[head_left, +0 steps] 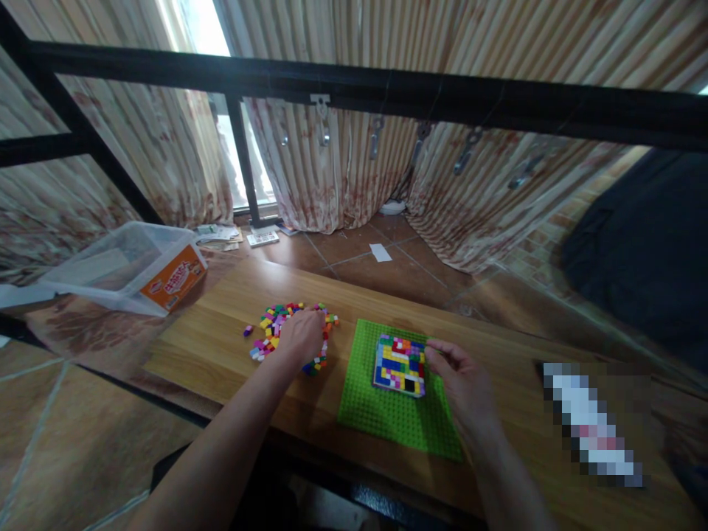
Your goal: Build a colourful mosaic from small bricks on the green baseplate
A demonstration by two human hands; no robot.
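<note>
Orange is the label borne on the near side of a clear plastic bin at the left, as seen in the head view. White characters are printed across it, with smaller marks around them, but they are too small to be read with certainty. Through the bin's cloudy walls a pale flat patch is seen; whether it lies inside or behind cannot be told. Beside the bin, a stack of papers is seen, and near it a white booklet, whose dark print cannot be made out. On the tiled floor a white sheet is seen. At the right of the wooden table, a long object is hidden by pixelation, so any writing on it is lost.

Small coloured bricks are heaped loosely on the table, with a purple brick set apart at the left. The heap is reached into by the left hand, fingers bent downward; whether a brick is pinched cannot be told. To the right, a multicoloured brick square is placed on a green studded board. A black square patch is shown near its lower right corner. Its upper right corner is met by the right hand, thumb and forefinger drawn close together; whether anything is gripped between them cannot be told.
</note>
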